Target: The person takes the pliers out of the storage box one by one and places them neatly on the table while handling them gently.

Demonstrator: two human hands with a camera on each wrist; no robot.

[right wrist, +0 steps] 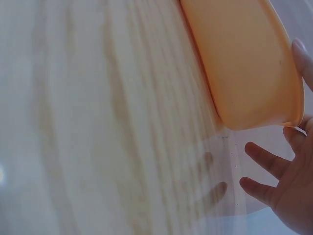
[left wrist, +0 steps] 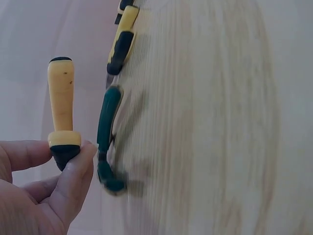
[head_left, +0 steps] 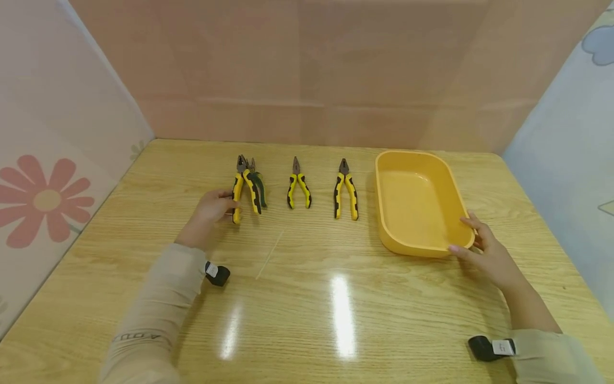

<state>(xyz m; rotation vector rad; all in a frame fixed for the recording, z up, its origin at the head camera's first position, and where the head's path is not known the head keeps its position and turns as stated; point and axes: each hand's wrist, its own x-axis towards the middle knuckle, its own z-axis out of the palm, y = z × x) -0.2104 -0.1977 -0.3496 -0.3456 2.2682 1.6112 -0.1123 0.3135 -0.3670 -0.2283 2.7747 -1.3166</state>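
Note:
My left hand (head_left: 216, 207) pinches one handle of yellow-and-black combination pliers (head_left: 237, 193) between thumb and fingers, with the jaws pointing to the back. In the left wrist view the gripped pliers (left wrist: 61, 98) appear end-on. Green-handled pliers (head_left: 260, 189) lie on the table just behind, partly hidden by them in the head view. At the right, my right hand (head_left: 491, 261) touches the near right corner of a yellow plastic basin (head_left: 384, 224). Its thumb lies on the rim, one finger at the corner. In the right wrist view the other fingers (right wrist: 266, 159) spread straight beside the basin.
Smaller yellow-and-black pliers (head_left: 296, 181) and another larger pair (head_left: 344, 189) lie in a row between the hands on the wooden table (head_left: 297, 298). A thin pale stick (head_left: 270, 255) lies nearer. Covered panels (head_left: 307, 74) enclose the back and sides.

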